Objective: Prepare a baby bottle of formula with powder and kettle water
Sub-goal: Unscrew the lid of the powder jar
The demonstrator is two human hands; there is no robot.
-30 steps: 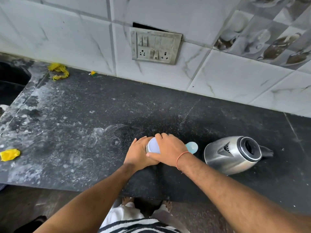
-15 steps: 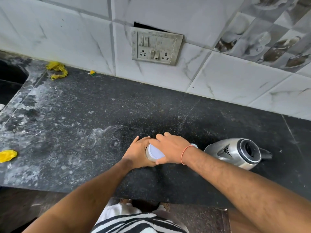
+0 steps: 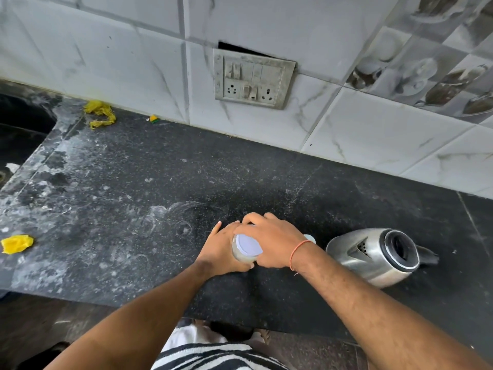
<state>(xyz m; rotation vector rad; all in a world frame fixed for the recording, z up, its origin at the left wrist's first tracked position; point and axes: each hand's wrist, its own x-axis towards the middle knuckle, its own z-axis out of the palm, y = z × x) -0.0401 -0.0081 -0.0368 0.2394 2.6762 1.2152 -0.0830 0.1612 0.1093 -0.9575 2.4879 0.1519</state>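
Both hands clasp a small jar (image 3: 246, 253) with a pale lid near the counter's (image 3: 160, 182) front edge: left hand (image 3: 222, 249) around its side, right hand (image 3: 272, 243) over the top. No legible writing. Kettle (image 3: 373, 256) stands just right; open counter lies left.

Even, diffuse daylight; source not visible. Soft shadow falls on the dark counter (image 3: 266, 161) near the hands. Mild sheen on the steel kettle (image 3: 373, 257). Focus sharp centrally; wide-angle distortion bends the wall tiles (image 3: 373, 134) at far edges.
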